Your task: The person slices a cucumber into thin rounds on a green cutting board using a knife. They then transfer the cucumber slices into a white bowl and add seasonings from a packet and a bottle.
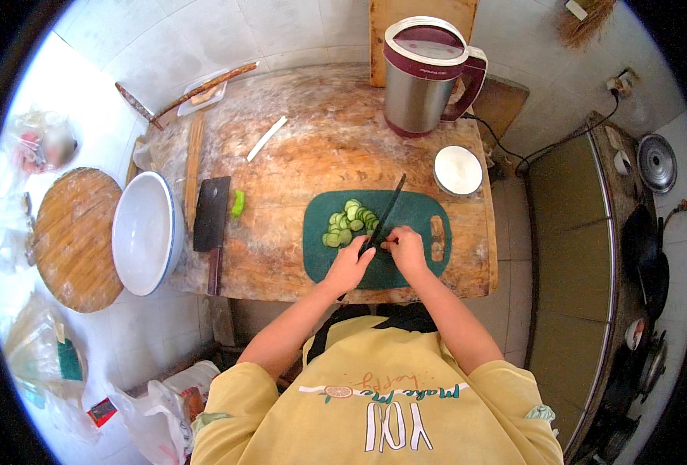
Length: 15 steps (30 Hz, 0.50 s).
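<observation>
A green cutting board [320, 263] lies near the front edge of the wooden table, with a heap of cucumber slices [346, 225] on its left part. My left hand [351, 267] is closed around the handle of a dark, narrow knife [392, 202], its blade slanting away and to the right over the board, just right of the slices. Close beside the blade, my right hand [405, 249] has its fingers pinched together over the board. What they grip, if anything, is hidden beneath the fingers.
A cleaver [212, 213] and a green pepper piece [238, 203] lie left of the board. Further left is a large white basin [146, 232]. A white bowl [458, 170] and a soymilk maker [421, 89] with a power cord stand at the back right.
</observation>
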Each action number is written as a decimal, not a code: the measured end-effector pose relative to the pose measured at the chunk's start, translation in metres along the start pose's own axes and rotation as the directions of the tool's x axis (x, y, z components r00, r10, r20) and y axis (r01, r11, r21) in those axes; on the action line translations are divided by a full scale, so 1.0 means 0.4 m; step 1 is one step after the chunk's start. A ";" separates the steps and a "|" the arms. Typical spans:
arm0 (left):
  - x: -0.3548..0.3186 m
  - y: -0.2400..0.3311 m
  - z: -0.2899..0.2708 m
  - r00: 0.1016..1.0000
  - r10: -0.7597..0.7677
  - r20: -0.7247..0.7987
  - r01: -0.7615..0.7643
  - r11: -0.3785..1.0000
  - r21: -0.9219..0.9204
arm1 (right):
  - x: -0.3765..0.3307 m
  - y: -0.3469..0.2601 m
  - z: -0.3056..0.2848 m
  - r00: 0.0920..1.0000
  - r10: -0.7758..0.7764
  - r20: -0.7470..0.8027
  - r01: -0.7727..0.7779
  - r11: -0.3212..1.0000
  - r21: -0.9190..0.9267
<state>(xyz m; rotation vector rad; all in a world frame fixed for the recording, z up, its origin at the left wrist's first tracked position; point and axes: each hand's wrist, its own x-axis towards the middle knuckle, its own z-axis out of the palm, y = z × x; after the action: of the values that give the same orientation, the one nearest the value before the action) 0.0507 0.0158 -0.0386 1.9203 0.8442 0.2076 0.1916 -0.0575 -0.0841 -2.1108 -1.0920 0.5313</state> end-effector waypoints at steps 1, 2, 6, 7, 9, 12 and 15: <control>-0.007 0.003 -0.009 1.000 -0.004 0.010 0.004 1.000 -0.008 | 0.001 0.003 0.003 1.000 0.006 0.005 -0.006 1.000 0.011; -0.012 -0.001 -0.013 1.000 0.009 0.019 -0.009 1.000 -0.003 | 0.001 0.006 0.006 1.000 0.011 0.011 -0.012 1.000 0.022; -0.029 -0.003 -0.030 0.997 0.023 0.074 -0.027 0.999 0.046 | 0.001 0.007 0.005 1.000 -0.004 -0.008 0.004 1.000 0.008; -0.033 0.000 -0.034 0.995 0.015 0.095 -0.022 0.998 0.066 | 0.000 0.009 0.007 0.999 -0.031 -0.035 0.032 0.999 0.013; -0.036 0.004 -0.038 0.994 0.016 0.111 -0.023 0.998 0.064 | -0.001 0.016 0.013 0.992 -0.086 -0.091 0.088 0.996 0.022; -0.039 0.001 -0.042 0.993 0.010 0.119 -0.020 0.996 0.081 | -0.001 -0.006 -0.006 1.000 -0.003 -0.002 0.003 0.999 0.034; -0.038 0.001 -0.047 0.991 0.008 0.134 -0.024 0.993 0.117 | 0.000 0.001 0.002 1.000 0.017 -0.006 -0.017 0.999 0.033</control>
<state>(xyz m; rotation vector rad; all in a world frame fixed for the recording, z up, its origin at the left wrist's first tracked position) 0.0308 0.0196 -0.0256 2.0275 0.7663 0.0386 0.1913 -0.0575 -0.0849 -2.0932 -1.0556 0.5474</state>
